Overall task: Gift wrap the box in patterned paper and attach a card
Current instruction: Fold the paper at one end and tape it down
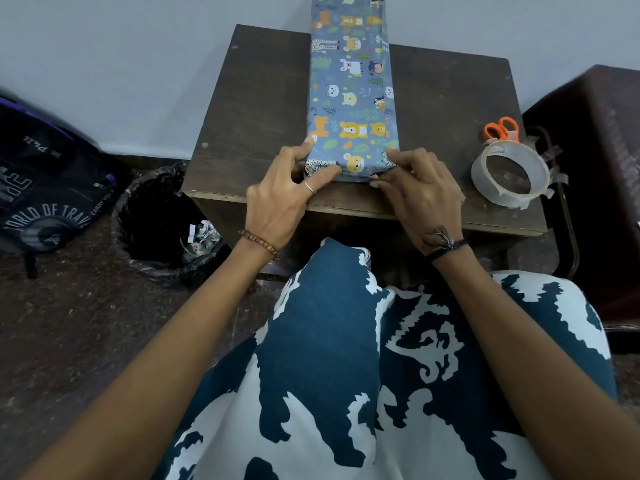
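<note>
Speckled dark floor is running under everything, with a pale wall behind. Nearest the camera, blue-and-white patterned trousers [346, 358] are filling the lower frame. A black-lined bin [162, 223] with paper scraps is sitting at the left, a dark backpack [52, 181] beyond it.

At the near edge of the small dark wooden table [249, 109], the left hand [280, 192] is gripping the near left corner of the wrapped box [353, 98], thumb on top and fingers curled round the end. The right hand [415, 188] is pinching the folded paper at the near right corner, fingers curled on the end flap. The box is lying flat, long and narrow, running from the hands away to the wall, already covered in blue animal-print paper.

Handling guess: box is probably stiff cardboard and light, so it is likely sliding easily on the wood; paper is thin, creasing and tearing at corners if pulled hard. Best hold is looking like flat pressure on the end folds, or both long sides when lifting.

Right of the hands, a clear tape roll [510, 174] with cut strips stuck on its side is sitting near the table's right edge; orange-handled scissors [502, 128] are just behind it, touching or nearly. No card is showing.
</note>
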Tool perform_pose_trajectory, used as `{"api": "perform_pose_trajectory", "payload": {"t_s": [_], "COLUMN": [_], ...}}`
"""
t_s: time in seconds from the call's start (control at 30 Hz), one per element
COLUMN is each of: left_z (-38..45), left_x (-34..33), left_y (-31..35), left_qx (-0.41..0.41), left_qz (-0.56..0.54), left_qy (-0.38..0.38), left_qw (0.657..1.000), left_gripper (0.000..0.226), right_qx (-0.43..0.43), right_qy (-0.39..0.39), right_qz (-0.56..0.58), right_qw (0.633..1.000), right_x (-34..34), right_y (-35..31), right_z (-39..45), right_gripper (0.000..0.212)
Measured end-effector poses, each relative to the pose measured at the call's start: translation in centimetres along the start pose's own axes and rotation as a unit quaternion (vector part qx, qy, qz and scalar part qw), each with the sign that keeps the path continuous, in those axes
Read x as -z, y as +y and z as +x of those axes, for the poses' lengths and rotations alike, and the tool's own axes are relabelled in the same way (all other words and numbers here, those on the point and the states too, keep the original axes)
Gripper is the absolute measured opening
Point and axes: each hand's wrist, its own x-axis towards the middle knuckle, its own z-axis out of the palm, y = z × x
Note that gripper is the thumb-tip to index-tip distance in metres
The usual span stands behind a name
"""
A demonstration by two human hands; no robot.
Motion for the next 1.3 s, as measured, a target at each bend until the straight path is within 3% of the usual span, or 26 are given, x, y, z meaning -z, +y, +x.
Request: {"api": "perform_pose_trajectory", "payload": {"t_s": [0.07, 0.2, 0.3, 0.5, 0.77, 0.87, 1.03, 1.2, 1.3], "left_z": [-0.1, -0.3, -0.2, 0.2, 0.4, 0.5, 0.7, 1.7, 3.1], "left_x": [0.4, 0.2, 0.2, -0.7, -1.2, -1.4, -1.3, -0.3, 0.1], "left_y": [0.2, -1.0, -0.2, 0.7, 0.6, 0.4, 0.0, 0.1, 0.7], "left_qx": [-0.037, -0.129, -0.136, -0.135, -0.144, -0.151, -0.155, -0.188, -0.254], "left_qz": [0.055, 0.136, 0.135, 0.151, 0.160, 0.166, 0.161, 0.206, 0.233], "left_qy": [-0.018, -0.022, 0.009, 0.067, 0.081, 0.086, 0.095, 0.105, 0.056], "left_qw": [0.998, 0.982, 0.981, 0.977, 0.973, 0.971, 0.970, 0.955, 0.937], "left_gripper": [0.040, 0.034, 0.019, 0.016, 0.029, 0.033, 0.025, 0.043, 0.058], "right_qx": [0.001, 0.010, 0.018, 0.017, 0.021, -0.012, -0.057, -0.104, -0.119], "right_qy": [0.003, 0.013, 0.020, 0.025, 0.053, 0.055, 0.055, 0.029, 0.014], "right_qz": [-0.001, -0.006, -0.013, -0.009, -0.059, -0.020, 0.084, 0.155, 0.172], "right_qw": [1.000, 1.000, 1.000, 0.999, 0.997, 0.998, 0.993, 0.982, 0.978], "right_x": [0.0, -0.1, -0.1, 0.1, -0.4, -0.4, -0.1, 0.0, 0.1], "right_y": [0.1, 0.2, 0.3, 0.3, 0.4, 0.3, 0.0, -0.1, -0.1], "right_z": [0.0, -0.1, -0.2, 0.0, -0.1, 0.0, 0.3, 0.4, 0.6], "right_gripper": [0.022, 0.022, 0.022, 0.025, 0.028, 0.026, 0.047, 0.057, 0.059]}}
